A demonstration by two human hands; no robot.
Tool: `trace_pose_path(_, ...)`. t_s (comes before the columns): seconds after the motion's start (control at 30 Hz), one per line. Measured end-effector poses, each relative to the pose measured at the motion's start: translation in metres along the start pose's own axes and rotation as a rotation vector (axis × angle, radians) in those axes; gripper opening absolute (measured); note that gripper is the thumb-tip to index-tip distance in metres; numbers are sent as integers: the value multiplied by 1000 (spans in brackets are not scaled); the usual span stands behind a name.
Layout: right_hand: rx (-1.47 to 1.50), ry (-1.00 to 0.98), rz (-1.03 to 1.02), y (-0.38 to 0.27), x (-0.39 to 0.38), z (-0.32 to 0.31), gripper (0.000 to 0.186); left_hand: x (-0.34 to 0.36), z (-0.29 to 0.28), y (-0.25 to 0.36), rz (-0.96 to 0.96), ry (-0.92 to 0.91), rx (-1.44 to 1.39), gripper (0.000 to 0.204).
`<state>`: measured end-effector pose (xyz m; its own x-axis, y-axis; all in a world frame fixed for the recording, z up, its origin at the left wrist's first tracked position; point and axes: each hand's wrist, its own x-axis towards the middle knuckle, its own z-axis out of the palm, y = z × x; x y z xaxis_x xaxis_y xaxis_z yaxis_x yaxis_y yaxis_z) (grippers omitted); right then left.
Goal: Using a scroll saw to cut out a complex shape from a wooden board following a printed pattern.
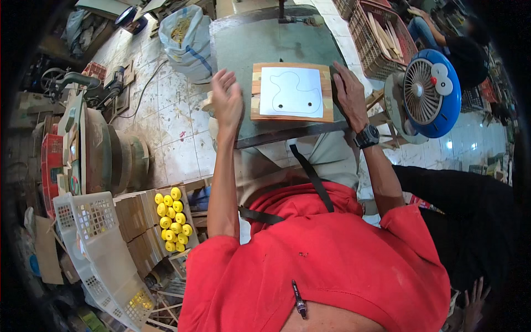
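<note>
A wooden board [256,105] lies on a dark grey-green work table [238,47] in front of me. On top of it is a white sheet of paper [291,97] with a duck outline and two dark round spots near its lower edge. My left hand [227,98] is raised just left of the board, fingers stretched, holding nothing. My right hand [350,95] is held at the table's right edge, close to the board, with its fingers extended and nothing in it. A dark watch [366,135] is on my right wrist.
A blue fan [431,93] stands at the right, near a crate of wood pieces [381,39]. Left are a white sack [186,44], a machine [99,149], yellow round pieces [174,220] and a white plastic basket [105,260]. Another person [462,52] sits far right.
</note>
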<state>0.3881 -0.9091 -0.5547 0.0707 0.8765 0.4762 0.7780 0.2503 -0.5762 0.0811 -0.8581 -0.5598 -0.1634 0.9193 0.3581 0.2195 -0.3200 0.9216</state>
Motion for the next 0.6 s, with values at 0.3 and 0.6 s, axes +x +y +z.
trace_pose_path(0.3,70,-44,-60,-4,-9,-5,31,18,33,-21,176,-282,166,50)
trace_pose_path(0.6,-12,-240,-56,5,17,2,47,-41,4,11,120,-356,404,63)
